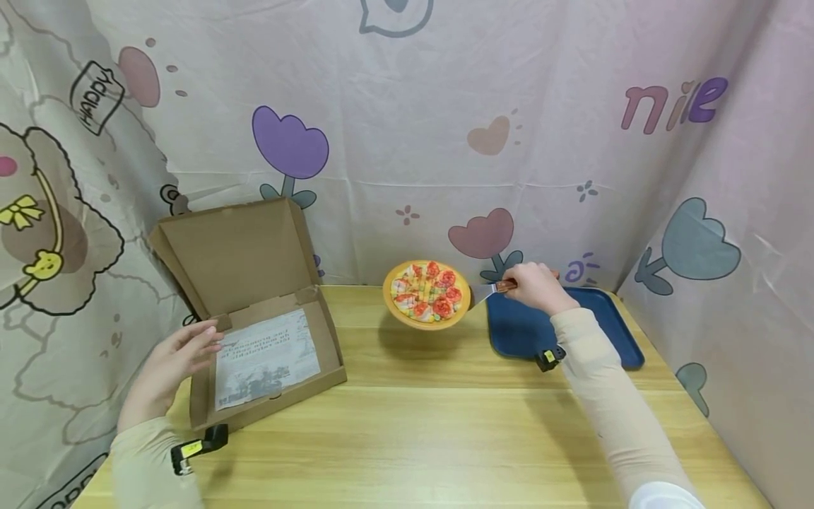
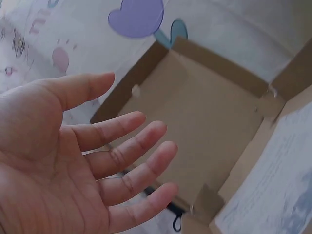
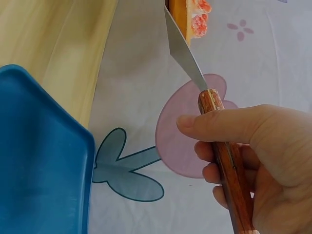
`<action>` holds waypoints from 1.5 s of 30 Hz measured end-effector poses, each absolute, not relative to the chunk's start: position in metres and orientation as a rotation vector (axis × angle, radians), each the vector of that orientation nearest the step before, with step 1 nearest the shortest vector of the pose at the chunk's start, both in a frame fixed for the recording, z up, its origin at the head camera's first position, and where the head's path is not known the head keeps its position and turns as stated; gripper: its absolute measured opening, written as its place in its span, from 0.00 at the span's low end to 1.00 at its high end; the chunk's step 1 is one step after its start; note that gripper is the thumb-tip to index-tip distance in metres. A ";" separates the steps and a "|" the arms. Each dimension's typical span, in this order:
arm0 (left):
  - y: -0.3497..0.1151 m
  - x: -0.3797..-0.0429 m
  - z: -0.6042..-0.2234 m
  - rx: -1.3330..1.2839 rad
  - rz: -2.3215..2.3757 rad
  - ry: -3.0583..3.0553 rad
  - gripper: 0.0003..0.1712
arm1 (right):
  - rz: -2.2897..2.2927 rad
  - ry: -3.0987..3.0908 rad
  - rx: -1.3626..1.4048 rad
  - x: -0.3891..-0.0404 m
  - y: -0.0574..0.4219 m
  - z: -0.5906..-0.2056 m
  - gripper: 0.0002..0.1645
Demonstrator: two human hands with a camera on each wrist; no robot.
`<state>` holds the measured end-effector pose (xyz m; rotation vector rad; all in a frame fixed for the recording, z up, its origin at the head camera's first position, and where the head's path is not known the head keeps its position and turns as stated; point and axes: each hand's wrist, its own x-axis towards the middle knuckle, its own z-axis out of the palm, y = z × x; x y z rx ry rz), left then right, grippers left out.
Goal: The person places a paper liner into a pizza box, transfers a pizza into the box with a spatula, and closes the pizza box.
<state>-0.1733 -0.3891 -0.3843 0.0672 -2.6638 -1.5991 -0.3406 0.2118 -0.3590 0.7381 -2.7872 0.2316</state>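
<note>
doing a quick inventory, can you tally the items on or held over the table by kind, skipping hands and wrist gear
Cardboard pizza box: 1
Printed paper sheet: 1
Pizza: 1
Wooden-handled spatula: 1
Blue tray: 1
Total: 5

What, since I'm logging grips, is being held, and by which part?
The right hand grips a spatula by its brown handle; the left hand holds nothing.

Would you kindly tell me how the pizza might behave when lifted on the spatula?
The pizza looks fairly stiff, showing no obvious sag on the spatula. It is probably light, since the right hand alone holds it up. It might slide if tilted, as nothing visible grips it.
</note>
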 end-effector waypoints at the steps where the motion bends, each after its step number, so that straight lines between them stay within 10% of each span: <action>1: -0.393 -0.172 -0.386 0.081 -1.601 -2.651 0.37 | 0.228 -2.786 0.743 -0.341 0.211 -0.358 0.06; 7: -0.410 -0.165 -0.395 0.196 -1.718 -2.545 0.27 | 0.210 -2.782 0.763 -0.341 0.204 -0.355 0.08; 24: -0.447 -0.159 -0.431 0.242 -1.874 -2.730 0.47 | 0.236 -2.786 0.755 -0.340 0.193 -0.354 0.07; 45: -0.463 -0.151 -0.470 0.186 -2.167 -2.606 0.46 | 0.190 -2.726 0.846 -0.345 0.177 -0.344 0.09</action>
